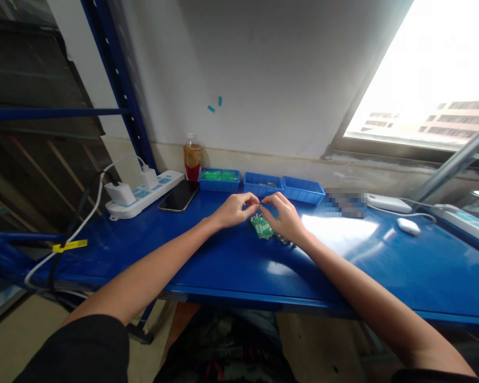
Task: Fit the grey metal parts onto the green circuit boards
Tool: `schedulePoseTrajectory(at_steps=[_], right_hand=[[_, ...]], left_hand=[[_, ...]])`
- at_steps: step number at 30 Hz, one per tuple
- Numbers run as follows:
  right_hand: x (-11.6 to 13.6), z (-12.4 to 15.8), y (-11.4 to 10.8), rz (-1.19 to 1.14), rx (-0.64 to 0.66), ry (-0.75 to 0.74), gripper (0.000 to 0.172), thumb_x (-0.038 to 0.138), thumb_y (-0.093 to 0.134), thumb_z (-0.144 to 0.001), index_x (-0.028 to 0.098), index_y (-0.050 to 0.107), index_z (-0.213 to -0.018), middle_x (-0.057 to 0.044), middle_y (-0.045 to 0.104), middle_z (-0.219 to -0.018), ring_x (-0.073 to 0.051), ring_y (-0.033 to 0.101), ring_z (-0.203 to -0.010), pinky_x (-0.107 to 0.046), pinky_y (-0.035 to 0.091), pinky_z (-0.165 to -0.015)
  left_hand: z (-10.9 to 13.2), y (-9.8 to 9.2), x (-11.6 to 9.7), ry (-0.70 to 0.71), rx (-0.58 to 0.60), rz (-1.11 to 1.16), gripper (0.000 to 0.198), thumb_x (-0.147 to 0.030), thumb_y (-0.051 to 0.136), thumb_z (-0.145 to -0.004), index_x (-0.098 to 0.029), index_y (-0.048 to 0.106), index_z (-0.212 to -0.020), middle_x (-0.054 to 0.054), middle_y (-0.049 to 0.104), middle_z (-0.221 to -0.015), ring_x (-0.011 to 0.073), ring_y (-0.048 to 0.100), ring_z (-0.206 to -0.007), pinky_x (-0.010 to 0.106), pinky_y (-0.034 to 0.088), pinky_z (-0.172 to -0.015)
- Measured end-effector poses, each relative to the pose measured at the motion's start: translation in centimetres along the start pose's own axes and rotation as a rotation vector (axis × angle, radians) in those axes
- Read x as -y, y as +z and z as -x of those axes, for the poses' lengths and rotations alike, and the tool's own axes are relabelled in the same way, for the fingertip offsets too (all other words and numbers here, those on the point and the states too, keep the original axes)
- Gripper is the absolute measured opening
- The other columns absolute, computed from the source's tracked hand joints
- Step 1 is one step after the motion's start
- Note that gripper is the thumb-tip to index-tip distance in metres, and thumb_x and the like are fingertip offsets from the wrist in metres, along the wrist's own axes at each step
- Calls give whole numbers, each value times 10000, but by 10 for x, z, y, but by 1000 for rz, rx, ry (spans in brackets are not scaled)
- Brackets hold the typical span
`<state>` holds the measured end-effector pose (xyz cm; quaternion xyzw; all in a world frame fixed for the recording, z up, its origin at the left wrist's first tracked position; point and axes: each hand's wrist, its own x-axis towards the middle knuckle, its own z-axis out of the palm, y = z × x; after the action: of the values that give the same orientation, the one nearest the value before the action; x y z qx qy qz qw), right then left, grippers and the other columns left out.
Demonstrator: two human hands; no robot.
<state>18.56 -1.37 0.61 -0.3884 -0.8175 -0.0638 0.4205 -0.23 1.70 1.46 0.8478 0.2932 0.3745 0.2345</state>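
Observation:
Both hands meet over the middle of the blue table (223, 266). My left hand (237, 209) has its thumb and fingers pinched together, touching or nearly touching the fingertips of my right hand (284, 215). What sits between the fingertips is too small to make out. Just below them a green circuit board (262, 226) lies on the table. Small metal parts (284, 241) lie beside the board, partly hidden by my right hand.
Along the wall stand a blue bin with green items (219, 185), a bin with small parts (263, 190), another blue bin (303, 197) and a bottle (192, 159). A phone (179, 196) and power strip (143, 198) are left; a white case (408, 226) is right.

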Motion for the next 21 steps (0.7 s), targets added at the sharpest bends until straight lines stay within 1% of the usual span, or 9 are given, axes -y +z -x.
schedulePoseTrajectory(at_steps=[3, 6, 9, 11, 14, 17, 19, 21], right_hand=[[2, 0, -5, 35, 28, -63, 161, 238, 543, -845, 224, 552, -1005, -77, 586, -944, -226, 566, -903, -356, 488, -781], [4, 0, -7, 48, 43, -87, 125, 209, 506, -864, 236, 559, -974, -73, 580, -937, -220, 563, -891, -354, 487, -778], [3, 0, -5, 30, 10, -63, 97, 221, 489, -881, 233, 557, -949, -73, 576, -932, -214, 563, -885, -352, 489, -777], [2, 0, -3, 6, -15, -32, 81, 237, 478, -892, 231, 551, -927, -69, 574, -915, -210, 563, -871, -347, 491, -764], [2, 0, 0, -29, -29, 15, 97, 255, 454, -907, 233, 542, -871, -61, 569, -875, -201, 562, -836, -334, 491, -729], [1, 0, 3, -51, -36, 32, 127, 270, 449, -911, 227, 531, -824, -56, 562, -839, -193, 560, -802, -323, 489, -708], [1, 0, 4, -56, -35, 34, 137, 275, 449, -911, 223, 530, -814, -53, 561, -823, -191, 559, -792, -321, 487, -704], [0, 0, 4, -53, -26, 37, 128, 273, 449, -911, 223, 535, -829, -52, 566, -822, -194, 562, -801, -325, 488, -713]], left_hand=[[-1, 1, 2, -76, 10, 98, 278, -379, 515, -855, -139, 632, -930, 50, 685, -855, 172, 632, -790, 273, 479, -711], [-2, 3, 2, -120, 29, 188, 288, -378, 504, -859, -120, 628, -897, 57, 678, -804, 169, 631, -754, 272, 492, -695], [-2, 4, 1, -117, 50, 212, 306, -378, 451, -893, -121, 617, -903, 57, 675, -785, 162, 633, -755, 279, 500, -723], [-1, 3, 1, -94, 42, 174, 294, -371, 449, -898, -132, 601, -979, 51, 675, -798, 158, 634, -757, 276, 501, -715], [1, 3, -1, 1, 8, 22, 304, -335, 549, -845, -167, 557, -1098, 39, 670, -846, 156, 628, -767, 261, 489, -685], [4, 3, -4, 78, -15, -112, 262, -309, 576, -825, -185, 572, -1056, 34, 663, -862, 159, 621, -778, 255, 474, -680], [4, 3, -5, 82, -25, -146, 213, -316, 544, -846, -181, 590, -1004, 33, 662, -845, 162, 620, -768, 256, 467, -680], [3, 3, -5, 74, -35, -147, 213, -328, 516, -864, -173, 604, -980, 35, 665, -839, 164, 619, -765, 262, 464, -694]])
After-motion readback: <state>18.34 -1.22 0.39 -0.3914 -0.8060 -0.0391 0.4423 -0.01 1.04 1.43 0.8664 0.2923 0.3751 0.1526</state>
